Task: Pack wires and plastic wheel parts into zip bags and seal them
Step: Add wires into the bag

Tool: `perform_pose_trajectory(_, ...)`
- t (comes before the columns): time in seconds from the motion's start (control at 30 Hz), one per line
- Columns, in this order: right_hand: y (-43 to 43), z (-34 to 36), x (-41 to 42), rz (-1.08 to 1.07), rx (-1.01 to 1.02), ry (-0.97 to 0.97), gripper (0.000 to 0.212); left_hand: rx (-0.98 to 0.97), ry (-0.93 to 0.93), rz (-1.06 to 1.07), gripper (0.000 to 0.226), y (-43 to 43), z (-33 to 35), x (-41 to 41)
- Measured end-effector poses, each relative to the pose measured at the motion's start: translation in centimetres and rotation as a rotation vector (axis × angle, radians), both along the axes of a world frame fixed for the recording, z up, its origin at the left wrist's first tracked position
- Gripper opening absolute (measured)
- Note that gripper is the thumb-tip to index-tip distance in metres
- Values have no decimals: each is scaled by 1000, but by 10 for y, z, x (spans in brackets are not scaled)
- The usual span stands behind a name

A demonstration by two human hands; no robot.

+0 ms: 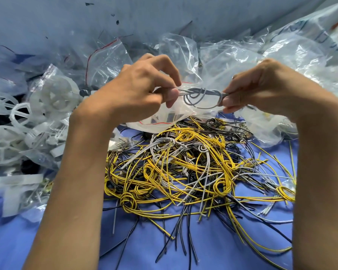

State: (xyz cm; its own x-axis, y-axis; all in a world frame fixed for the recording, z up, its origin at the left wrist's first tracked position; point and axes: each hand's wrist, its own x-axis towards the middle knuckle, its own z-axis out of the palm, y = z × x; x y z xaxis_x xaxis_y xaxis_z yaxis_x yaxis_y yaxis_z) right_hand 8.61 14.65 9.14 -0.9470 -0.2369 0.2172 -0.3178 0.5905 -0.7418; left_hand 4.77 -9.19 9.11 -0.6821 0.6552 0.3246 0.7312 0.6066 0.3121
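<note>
I hold a small clear zip bag (165, 118) with a red seal line above the table, and a grey coiled wire bundle (200, 96) lies inside it. My left hand (141, 90) pinches the bag's left end between thumb and fingers. My right hand (261, 88) pinches its right end, where the grey wire loop reaches. Below the bag lies a tangled pile of yellow, black and grey wires (189, 168) on the blue cloth. White plastic wheel parts (53, 96) are heaped at the left, some inside bags.
Crumpled clear plastic bags (248, 55) are piled behind and to the right of my hands. More empty zip bags (103, 55) lie at the back centre. Blue cloth (141, 242) shows between my forearms at the near edge.
</note>
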Motion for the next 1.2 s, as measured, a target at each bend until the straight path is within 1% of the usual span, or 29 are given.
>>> perform_pose_trajectory(0.1, -1, -1, 0, -9, 38, 10, 13, 9, -1, 1, 31, -4, -2, -2)
perform_pose_trajectory(0.17, -2, -1, 0, -14, 35, 3, 9, 9, -45, -4, 34, -7, -2, -4)
perform_pose_trajectory(0.2, -4, -1, 0, -11, 3, -12, 5, -1, -81, -7, 32, -8, -2, -4)
perform_pose_trajectory(0.27, -5, -2, 0, -13, -71, -41, 14, -31, -167, -9, 27, -9, -1, -4)
perform_pose_trajectory(0.33, -8, -3, -2, -13, -111, -73, 7, -58, -238, 2, 21, -8, -1, -4)
perform_pose_trajectory(0.37, -9, -3, -3, -4, -115, -85, 7, -70, -246, 12, 20, -7, -2, -4)
perform_pose_trajectory(0.4, -11, -3, -3, 0, -126, -105, 12, -79, -237, 23, 20, -6, -3, -4)
perform_pose_trajectory(0.5, -17, 0, -1, 33, -173, -129, 17, -61, -218, 54, 28, -5, -1, -4)
perform_pose_trajectory(0.57, -19, 1, 1, 53, -222, -126, 17, -33, -215, 74, 32, -6, 1, -4)
perform_pose_trajectory(0.67, -22, 4, 2, 94, -343, -131, 15, -23, -188, 114, 32, -13, 5, -4)
perform_pose_trajectory(0.8, -22, 3, -1, 127, -470, -134, 8, -18, -198, 170, 34, -32, 9, -6)
perform_pose_trajectory(0.97, -20, -1, -5, 181, -559, -185, 7, -74, -247, 218, 30, -47, 13, -3)
perform_pose_trajectory(1.1, -21, -2, -7, 218, -611, -224, 9, -121, -266, 234, 37, -59, 17, -1)
perform_pose_trajectory(1.2, -23, -2, -9, 208, -647, -242, 9, -211, -308, 233, 39, -62, 17, 0)
